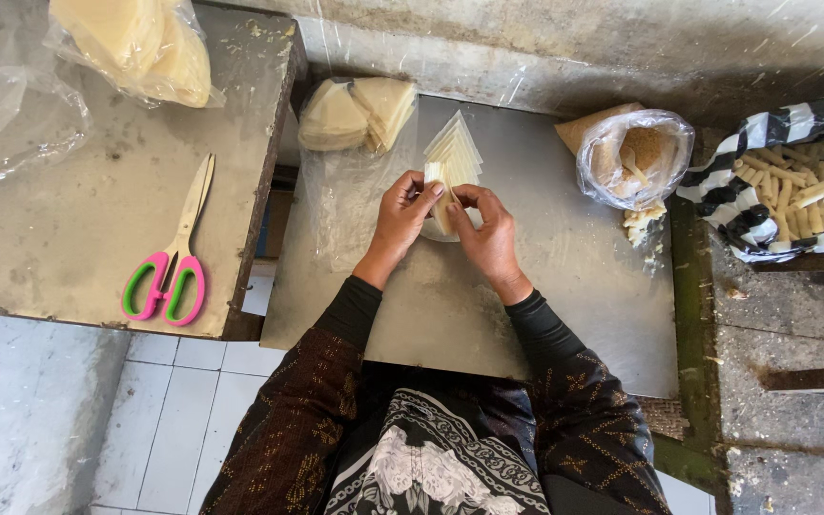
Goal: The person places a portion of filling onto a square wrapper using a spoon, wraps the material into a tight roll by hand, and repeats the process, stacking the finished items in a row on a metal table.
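Board: a grey metal sheet (565, 277) lies in front of the person, scuffed, with crumbs near its right edge.
Table: a worn grey top (78, 238) stands to the left, its dark edge beside the board.
Floor: pale tiles (183, 420) show below the table; rough concrete runs along the right side.
Wall: stained concrete (565, 48) closes the far side.
Striped bag: black and white (774, 181), at far right, open and full of pale rolled sticks (793, 195).
Clear bags: one (140, 43) on the table holds pale wrappers; another (636, 157) at the board's far right holds brownish filling.
Folded plastic pack: wrappers (355, 113) at the board's far edge.
Scissors: pink and green handles (169, 277), blades shut, flat on the table.
Stack: thin, pale cream triangular wrappers (455, 153) fanned on the board, just beyond the hands.
Wrapper: one pale sheet (442, 195) held over the board's middle, touching the stack's near end.
Left hand: (402, 215) fingertips pinched narrow on the wrapper's left edge.
Right hand: (488, 234) thumb and fingers pinched narrow on its right edge, touching the left hand's fingertips.
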